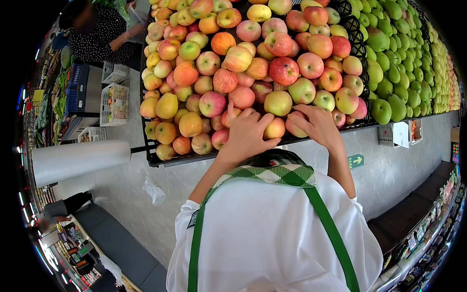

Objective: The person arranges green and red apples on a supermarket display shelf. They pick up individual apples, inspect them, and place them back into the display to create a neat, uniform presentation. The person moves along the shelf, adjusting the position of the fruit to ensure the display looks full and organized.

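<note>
A heap of red, yellow and greenish apples fills a black plastic crate (155, 163) in front of me. At its near edge, my left hand (249, 135) rests palm down with fingers spread, its thumb side touching a yellow-orange apple (274, 128). To the right, my right hand (317, 126) has its fingers curled over a pinkish-red apple (296, 125) at the front row. A greenish-yellow apple (278, 103) lies just beyond and between the two hands. I wear a green-and-white checked apron (288, 177) over a white shirt.
Green pears (396, 106) lie right of the apples, past a black crate wall. A roll of clear plastic bags (82, 160) juts out at the left. White baskets (115, 106) stand on the floor near a person in a dotted top (98, 40). A crumpled plastic bag (154, 191) lies on the floor.
</note>
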### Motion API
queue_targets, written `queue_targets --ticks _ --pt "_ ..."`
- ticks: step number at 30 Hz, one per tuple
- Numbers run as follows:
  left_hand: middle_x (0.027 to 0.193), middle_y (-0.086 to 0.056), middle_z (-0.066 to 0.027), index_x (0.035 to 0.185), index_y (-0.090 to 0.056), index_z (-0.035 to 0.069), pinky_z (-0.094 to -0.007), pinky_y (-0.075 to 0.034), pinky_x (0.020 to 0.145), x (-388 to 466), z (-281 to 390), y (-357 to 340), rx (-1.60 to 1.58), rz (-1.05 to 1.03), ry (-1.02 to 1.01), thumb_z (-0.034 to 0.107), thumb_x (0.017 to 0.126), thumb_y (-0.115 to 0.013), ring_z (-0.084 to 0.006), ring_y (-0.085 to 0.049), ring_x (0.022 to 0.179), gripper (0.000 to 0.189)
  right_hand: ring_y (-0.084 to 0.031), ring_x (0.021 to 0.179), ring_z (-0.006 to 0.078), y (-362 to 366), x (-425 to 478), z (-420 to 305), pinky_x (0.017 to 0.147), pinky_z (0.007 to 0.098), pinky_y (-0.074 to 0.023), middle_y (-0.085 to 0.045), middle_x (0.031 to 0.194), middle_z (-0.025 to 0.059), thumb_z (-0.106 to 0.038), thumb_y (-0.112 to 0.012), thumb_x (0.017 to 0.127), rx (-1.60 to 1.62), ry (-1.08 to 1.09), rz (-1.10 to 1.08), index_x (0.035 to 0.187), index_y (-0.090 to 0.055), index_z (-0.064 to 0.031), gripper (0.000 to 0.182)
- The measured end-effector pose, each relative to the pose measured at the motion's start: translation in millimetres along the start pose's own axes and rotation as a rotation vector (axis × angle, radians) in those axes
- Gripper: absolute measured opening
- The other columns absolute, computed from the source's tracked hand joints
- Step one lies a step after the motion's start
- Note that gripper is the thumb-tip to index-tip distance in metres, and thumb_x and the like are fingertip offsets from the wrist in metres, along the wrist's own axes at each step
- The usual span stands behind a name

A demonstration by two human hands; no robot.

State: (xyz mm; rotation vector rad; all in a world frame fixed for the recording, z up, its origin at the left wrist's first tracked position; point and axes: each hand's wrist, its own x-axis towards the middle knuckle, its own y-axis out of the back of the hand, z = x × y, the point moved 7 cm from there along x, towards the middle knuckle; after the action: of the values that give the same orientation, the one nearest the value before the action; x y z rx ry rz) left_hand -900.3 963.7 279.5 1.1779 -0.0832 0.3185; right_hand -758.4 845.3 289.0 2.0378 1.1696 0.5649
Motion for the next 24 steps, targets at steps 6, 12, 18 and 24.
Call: queue_targets --ticks 6,12,18,24 --pt "0.087 -0.068 -0.0084 0.106 -0.068 0.01 -0.0685 -0.021 0.111 5.8 5.6 -13.8 -0.027 -0.054 0.017 0.052 0.073 -0.079 -0.028 -0.061 0.098 0.055 -0.067 0.101 0.0395 -9.6 3.8 -0.4 0.09 0.0498 -0.0495 -0.072 0.102 0.0197 -0.041 -0.066 0.093 -0.337 -0.231 -0.207 0.126 -0.063 -0.0053 0.049" --pt "0.077 -0.066 -0.0095 0.09 -0.064 0.009 -0.0728 -0.012 0.114 8.2 9.2 -4.2 0.012 0.059 0.045 0.051 0.073 -0.077 -0.0281 -0.062 0.09 0.047 -0.054 0.125 0.0377 -1.7 -24.0 18.4 0.108 0.0472 -0.0398 -0.062 0.129 0.019 -0.033 -0.084 0.075 -0.033 -0.019 -0.107 0.138 -0.052 -0.0047 0.076" --pt "0.072 -0.064 -0.0113 0.084 -0.063 0.009 -0.074 -0.015 0.111 4.9 2.1 0.6 0.037 0.131 -0.02 0.052 0.072 -0.076 -0.0305 -0.062 0.08 0.046 -0.053 0.121 0.0285 -19.2 -26.6 11.4 0.103 0.0461 -0.0355 -0.064 0.124 0.0064 -0.027 -0.083 0.073 -0.241 0.046 -0.139 0.125 -0.066 -0.0142 0.056" --pt "0.08 -0.064 -0.0155 0.091 -0.061 0.007 -0.0484 -0.049 0.067 11.0 2.2 -13.7 -0.031 0.005 -0.081 0.052 0.071 -0.083 -0.0356 -0.062 0.08 0.054 -0.06 0.112 0.0297 -30.3 -25.4 29.7 0.091 0.0532 -0.0395 -0.068 0.111 0.0058 -0.051 -0.075 0.078 -0.403 0.036 -0.125 0.115 -0.072 -0.0208 0.048"
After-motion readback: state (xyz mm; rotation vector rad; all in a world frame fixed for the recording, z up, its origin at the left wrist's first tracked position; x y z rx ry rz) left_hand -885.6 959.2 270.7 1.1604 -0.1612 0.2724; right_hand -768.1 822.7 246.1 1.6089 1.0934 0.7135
